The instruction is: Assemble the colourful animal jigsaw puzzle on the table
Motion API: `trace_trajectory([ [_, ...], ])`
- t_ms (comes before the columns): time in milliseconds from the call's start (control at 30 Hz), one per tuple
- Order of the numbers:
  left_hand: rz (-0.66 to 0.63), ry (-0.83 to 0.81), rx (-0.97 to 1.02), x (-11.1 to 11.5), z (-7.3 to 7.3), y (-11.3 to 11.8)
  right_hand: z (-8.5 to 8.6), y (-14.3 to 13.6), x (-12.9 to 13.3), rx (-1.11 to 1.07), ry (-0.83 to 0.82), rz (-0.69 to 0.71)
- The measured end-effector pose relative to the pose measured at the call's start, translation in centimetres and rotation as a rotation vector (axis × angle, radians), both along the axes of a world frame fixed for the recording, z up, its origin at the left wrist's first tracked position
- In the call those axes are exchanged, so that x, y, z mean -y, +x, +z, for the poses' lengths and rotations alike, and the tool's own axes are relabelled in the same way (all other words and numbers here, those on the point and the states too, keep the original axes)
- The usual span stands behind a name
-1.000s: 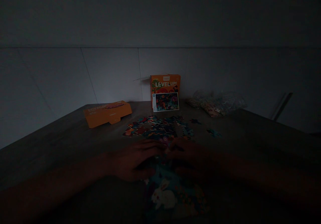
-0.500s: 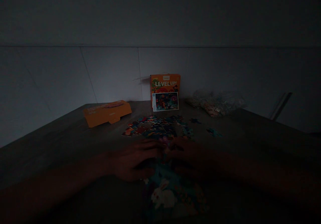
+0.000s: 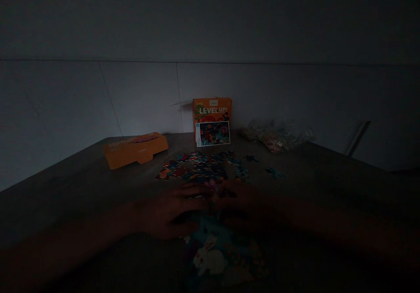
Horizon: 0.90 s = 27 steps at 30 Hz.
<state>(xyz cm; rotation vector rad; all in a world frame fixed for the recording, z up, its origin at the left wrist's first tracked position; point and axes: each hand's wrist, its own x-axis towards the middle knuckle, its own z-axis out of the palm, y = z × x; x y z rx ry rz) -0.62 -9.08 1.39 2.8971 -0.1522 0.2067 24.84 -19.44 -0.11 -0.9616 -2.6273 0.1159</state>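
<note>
A partly joined jigsaw puzzle (image 3: 210, 260) lies in front of me, showing a white rabbit on teal and green. From the left, my left hand (image 3: 173, 210) reaches over its far end, fingers long and slightly bent, thumb lower down. My right hand (image 3: 243, 201) comes in from the right with its fingers curled. Both hands' fingertips meet at a puzzle piece (image 3: 211, 183) with a pink-purple flower, and seem to grip its edges. Dim light hides the exact contact. Just beyond lies a heap of loose puzzle pieces (image 3: 197, 166).
An orange "LEVEL UP!" box (image 3: 213, 109) stands against the wall, a picture card (image 3: 214, 134) leaning on it. An orange cardboard piece (image 3: 134, 151) lies at left. Clear plastic bags (image 3: 278, 135) sit at back right. Single pieces (image 3: 274, 172) lie to the right on the grey table (image 3: 82, 179).
The view has shifted slightly, so everything appears a little further left. My hands stay together at the puzzle's far end, with only small finger movement.
</note>
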Motion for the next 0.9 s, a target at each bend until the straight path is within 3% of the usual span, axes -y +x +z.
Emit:
trace_trajectory([
  [200, 0.009, 0.013, 0.011, 0.1, -0.1, -0.2, 0.7, 0.0, -0.1, 0.069, 0.048, 0.002],
  [500, 0.059, 0.098, 0.011, -1.4, -2.1, -1.1, 0.3, 2.7, -1.5, 0.113, 0.085, 0.119],
  [567, 0.06, 0.099, 0.021, -1.3, -2.0, -1.2, 0.7, 4.2, -1.9, 0.146, 0.121, 0.049],
  [667, 0.048, 0.111, 0.058, -1.1, -1.8, -1.2, 1.2, 7.1, -2.8, 0.092, 0.338, -0.346],
  [767, 0.04, 0.123, 0.082, -0.8, -1.4, -1.0, 1.4, 9.3, -3.6, 0.007, 0.435, -0.58],
  [833, 0.033, 0.102, 0.096, -0.4, -1.0, -0.9, 1.3, 9.9, -3.8, 0.004, 0.425, -0.625],
  [900, 0.027, 0.076, 0.093, -0.1, -0.6, -0.7, 1.0, 9.7, -3.7, 0.04, 0.361, -0.583],
])
